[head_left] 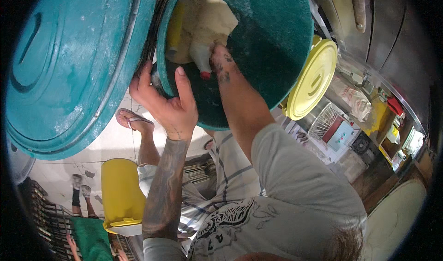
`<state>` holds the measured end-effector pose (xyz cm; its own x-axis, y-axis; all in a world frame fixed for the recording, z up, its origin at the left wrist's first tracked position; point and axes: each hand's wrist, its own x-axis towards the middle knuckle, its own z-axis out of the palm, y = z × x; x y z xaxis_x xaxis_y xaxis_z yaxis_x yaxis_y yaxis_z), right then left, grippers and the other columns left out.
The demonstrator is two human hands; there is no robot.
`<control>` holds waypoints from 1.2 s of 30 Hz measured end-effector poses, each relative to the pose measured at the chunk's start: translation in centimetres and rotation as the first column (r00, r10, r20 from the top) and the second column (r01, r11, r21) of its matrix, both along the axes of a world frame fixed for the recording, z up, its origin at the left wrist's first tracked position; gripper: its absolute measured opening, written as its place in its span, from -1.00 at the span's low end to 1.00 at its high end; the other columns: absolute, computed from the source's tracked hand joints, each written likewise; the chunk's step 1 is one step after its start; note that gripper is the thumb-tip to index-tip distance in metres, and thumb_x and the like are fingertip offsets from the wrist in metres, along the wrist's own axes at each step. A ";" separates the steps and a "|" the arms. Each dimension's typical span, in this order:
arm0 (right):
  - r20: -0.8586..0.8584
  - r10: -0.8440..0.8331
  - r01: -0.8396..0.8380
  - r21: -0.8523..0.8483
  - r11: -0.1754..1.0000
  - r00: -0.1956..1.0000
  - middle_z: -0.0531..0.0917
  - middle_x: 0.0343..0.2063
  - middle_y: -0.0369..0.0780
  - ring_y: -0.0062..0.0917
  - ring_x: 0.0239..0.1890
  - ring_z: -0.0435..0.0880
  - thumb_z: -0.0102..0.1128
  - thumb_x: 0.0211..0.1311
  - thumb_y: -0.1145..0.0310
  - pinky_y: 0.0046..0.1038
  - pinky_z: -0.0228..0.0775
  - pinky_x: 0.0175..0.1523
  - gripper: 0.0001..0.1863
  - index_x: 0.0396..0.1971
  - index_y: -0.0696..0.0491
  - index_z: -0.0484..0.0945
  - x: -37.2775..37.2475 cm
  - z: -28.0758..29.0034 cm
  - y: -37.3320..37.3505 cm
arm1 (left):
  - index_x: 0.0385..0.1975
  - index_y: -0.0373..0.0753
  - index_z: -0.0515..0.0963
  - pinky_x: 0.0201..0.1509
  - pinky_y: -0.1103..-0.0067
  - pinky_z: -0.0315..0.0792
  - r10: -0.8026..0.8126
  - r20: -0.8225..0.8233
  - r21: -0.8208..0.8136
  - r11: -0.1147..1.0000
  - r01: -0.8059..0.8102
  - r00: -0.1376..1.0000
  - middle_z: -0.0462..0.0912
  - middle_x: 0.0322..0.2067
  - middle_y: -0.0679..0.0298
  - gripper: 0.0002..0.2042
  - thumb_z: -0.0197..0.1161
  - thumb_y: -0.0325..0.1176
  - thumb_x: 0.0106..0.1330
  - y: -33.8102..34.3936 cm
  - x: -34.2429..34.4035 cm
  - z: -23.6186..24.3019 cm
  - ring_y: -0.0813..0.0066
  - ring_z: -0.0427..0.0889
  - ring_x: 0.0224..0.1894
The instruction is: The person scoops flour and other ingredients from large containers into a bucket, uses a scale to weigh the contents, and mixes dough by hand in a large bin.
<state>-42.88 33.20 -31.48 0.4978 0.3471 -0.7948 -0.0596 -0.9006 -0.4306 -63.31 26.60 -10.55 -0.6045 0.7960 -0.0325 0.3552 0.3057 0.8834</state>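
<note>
Pale floor tiles [55, 171] catch the light here, thin seams crossing them, and over at lower left runs a dark slatted rack [44, 210]! Up top right, grey metal panels [387, 42] gleam dully, while below them cluttered shelves [384, 138] sit near a bright white glare [415, 142]

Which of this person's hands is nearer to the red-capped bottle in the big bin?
Right. The right hand is inside the bin, up against the bottle and seemingly gripping it; the left hand is farther off, at the bin's rim.
</note>
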 end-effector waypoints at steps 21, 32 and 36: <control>0.350 0.892 -0.933 0.313 0.176 0.285 0.68 -0.20 -0.18 -0.46 -0.13 0.60 0.34 0.10 0.06 -0.45 0.39 0.03 -0.53 -0.20 0.18 0.66 3.2 -10.4 12.9 | 0.31 -0.36 0.26 0.38 0.21 0.06 -0.111 -0.057 -0.180 0.979 0.099 0.992 0.22 0.25 -0.16 -0.36 0.27 -0.45 0.18 -0.8 -1.2 0.6 -0.03 0.23 0.28; 0.033 0.623 -0.614 0.215 0.759 0.782 0.57 -0.24 -0.27 -0.53 -0.16 0.45 0.27 0.09 0.25 -0.49 0.27 -0.08 -0.70 -0.23 0.12 0.61 3.1 -1.5 9.6 | 0.31 -0.14 0.36 0.32 0.21 0.18 -0.029 -0.052 -0.072 0.997 0.025 0.998 0.22 0.17 -0.17 -0.40 0.27 -0.39 0.19 -0.4 -0.6 0.1 -0.13 0.28 0.23; -0.199 0.504 -0.462 0.222 0.859 0.841 0.61 -0.20 -0.24 -0.51 -0.10 0.56 0.22 0.20 0.25 -0.55 0.41 -0.10 -0.66 -0.08 0.10 0.56 5.6 3.2 5.1 | 0.28 -0.14 0.39 0.33 0.17 0.17 -0.016 -0.037 -0.015 1.000 0.016 0.999 0.22 0.19 -0.21 -0.43 0.30 -0.30 0.21 0.5 -0.3 -0.2 -0.19 0.25 0.24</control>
